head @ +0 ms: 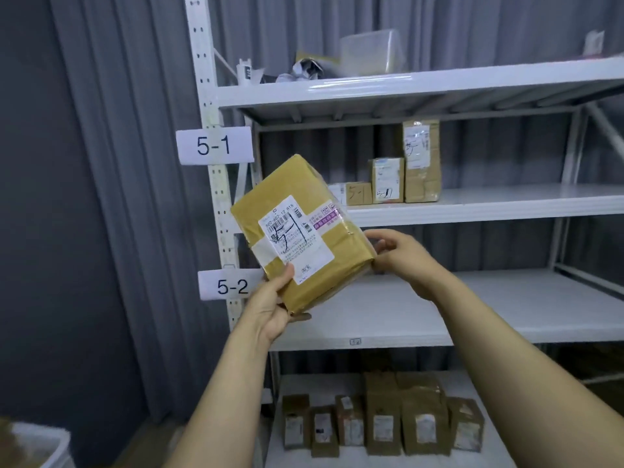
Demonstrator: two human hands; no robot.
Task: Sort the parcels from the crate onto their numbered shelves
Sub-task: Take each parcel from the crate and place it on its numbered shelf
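I hold a brown cardboard parcel tilted in front of the shelving, its white label hand-marked "5-1". My left hand grips its lower left corner, thumb on the label. My right hand holds its right edge. The sign "5-1" on the white upright marks a shelf where three marked parcels stand. The sign "5-2" marks the bare shelf below it. The crate's white corner shows at bottom left.
Several brown parcels stand in a row on the lowest shelf. The top shelf carries a clear plastic tub and crumpled wrapping. Grey curtains hang behind and to the left of the rack.
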